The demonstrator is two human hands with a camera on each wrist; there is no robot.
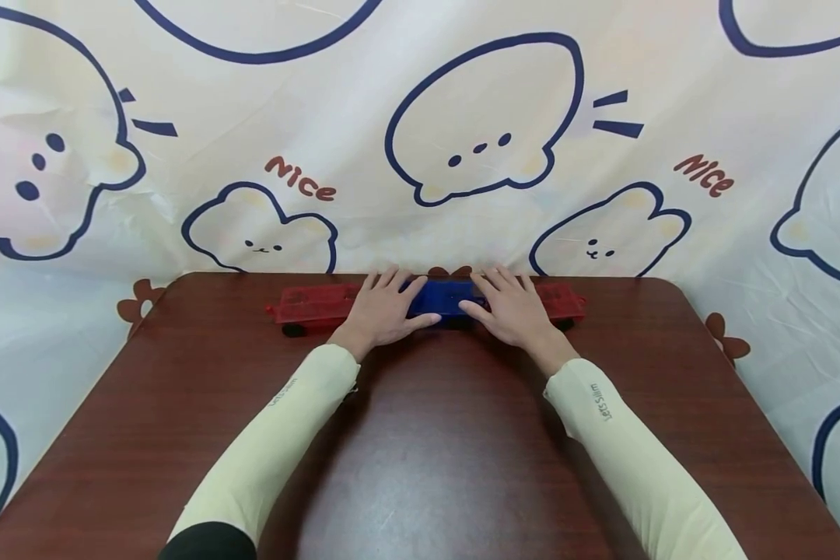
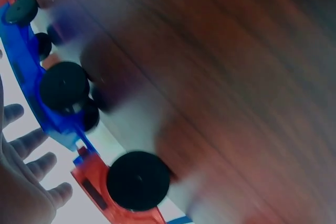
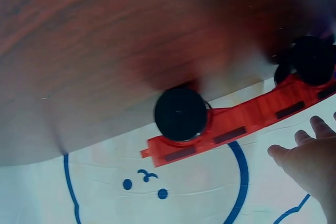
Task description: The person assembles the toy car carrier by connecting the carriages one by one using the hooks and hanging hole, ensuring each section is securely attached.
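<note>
Toy train (image 1: 427, 302), red-blue-red plastic cars on black wheels, worktop (image 1: 420, 435) far edge: likely light, rigid, free-rolling, joints weak; left hand (image 1: 385, 311) and right hand (image 1: 511, 309) flat, fingers straight, on the blue car; take by car sides.

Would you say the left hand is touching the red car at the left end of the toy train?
Touching. In the head view the left hand lies flat with straight fingers across the red car where it meets the blue car.
</note>
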